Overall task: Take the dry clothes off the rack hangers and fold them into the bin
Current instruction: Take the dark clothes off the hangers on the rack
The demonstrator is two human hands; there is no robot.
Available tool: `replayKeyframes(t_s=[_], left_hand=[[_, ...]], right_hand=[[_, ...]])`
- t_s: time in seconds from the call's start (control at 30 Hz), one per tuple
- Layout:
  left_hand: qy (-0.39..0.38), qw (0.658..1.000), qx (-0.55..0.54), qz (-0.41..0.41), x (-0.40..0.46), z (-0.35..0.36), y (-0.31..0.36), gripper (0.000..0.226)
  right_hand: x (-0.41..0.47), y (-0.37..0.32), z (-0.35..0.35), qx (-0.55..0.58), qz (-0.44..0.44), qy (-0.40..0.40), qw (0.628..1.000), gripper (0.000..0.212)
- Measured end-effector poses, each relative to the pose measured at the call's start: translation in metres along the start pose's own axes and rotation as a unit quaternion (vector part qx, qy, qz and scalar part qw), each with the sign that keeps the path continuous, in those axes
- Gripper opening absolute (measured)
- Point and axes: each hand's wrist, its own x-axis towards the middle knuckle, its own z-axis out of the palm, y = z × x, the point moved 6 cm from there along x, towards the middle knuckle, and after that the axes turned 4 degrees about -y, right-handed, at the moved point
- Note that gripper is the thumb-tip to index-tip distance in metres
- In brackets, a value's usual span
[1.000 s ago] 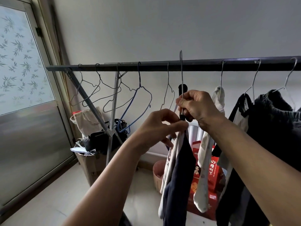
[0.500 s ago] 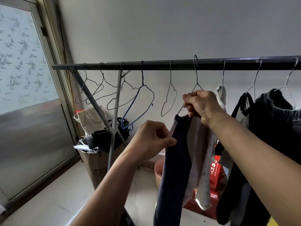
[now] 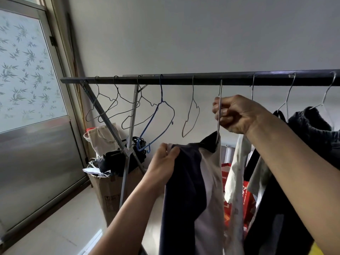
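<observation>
The thin grey wire hanger [image 3: 219, 115] is gripped by the right hand [image 3: 237, 115], now turned edge-on below the dark metal rack bar [image 3: 184, 80]. The navy-and-white garment [image 3: 198, 190], pinched by the left hand [image 3: 165, 161], has been pulled further left, half off.

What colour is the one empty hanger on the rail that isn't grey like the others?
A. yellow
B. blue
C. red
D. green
B: among the bare wire hangers on the rail, one blue hanger hangs left of the hands, and the empty ones beside it are grey.
</observation>
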Motion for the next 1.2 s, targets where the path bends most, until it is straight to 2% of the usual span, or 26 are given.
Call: replayKeyframes(t_s=[0.1, 0.2, 0.33, 0.47, 0.63, 0.73, 0.83, 1.0, 1.1, 1.2], left_hand=[[0.054, 0.998, -0.020, -0.005, 0.007, -0.007, -0.004, 0.019], [0.080, 0.996, -0.023, -0.007, 0.009, -0.013, -0.006, 0.015], [0.117, 0.993, -0.006, 0.000, 0.012, -0.022, -0.008, 0.017], [0.147, 0.989, 0.001, -0.003, 0.018, -0.025, -0.013, 0.009], [0.144, 0.989, 0.030, -0.031, 0.021, -0.026, -0.025, 0.009], [0.146, 0.988, 0.032, -0.045, 0.021, -0.029, -0.032, 0.009], [0.140, 0.989, 0.023, -0.044, 0.022, -0.031, -0.034, 0.010], [0.126, 0.992, -0.017, -0.022, 0.019, -0.042, -0.026, 0.011], [0.120, 0.991, -0.055, -0.009, 0.014, -0.051, -0.011, 0.013], [0.103, 0.991, -0.083, -0.004, 0.010, -0.057, -0.002, 0.022]], right_hand=[[-0.006, -0.002, 0.013, 0.028, 0.030, -0.045, 0.998, 0.027], [-0.011, 0.001, 0.014, -0.038, 0.060, -0.049, 0.996, 0.020], [-0.009, 0.002, 0.000, -0.125, 0.073, -0.011, 0.989, 0.024], [-0.010, 0.013, 0.005, -0.234, 0.142, -0.071, 0.959, 0.036], [-0.009, 0.006, 0.007, -0.223, 0.139, -0.096, 0.960, 0.035], [-0.006, -0.004, -0.002, -0.196, 0.112, -0.060, 0.972, 0.031], [0.001, -0.016, -0.014, -0.185, 0.030, 0.022, 0.982, 0.021], [0.028, -0.028, -0.031, -0.211, -0.102, 0.145, 0.961, 0.018], [0.036, -0.025, -0.036, -0.243, -0.109, 0.187, 0.945, 0.020], [0.039, -0.007, -0.037, -0.249, -0.080, 0.185, 0.947, 0.022]])
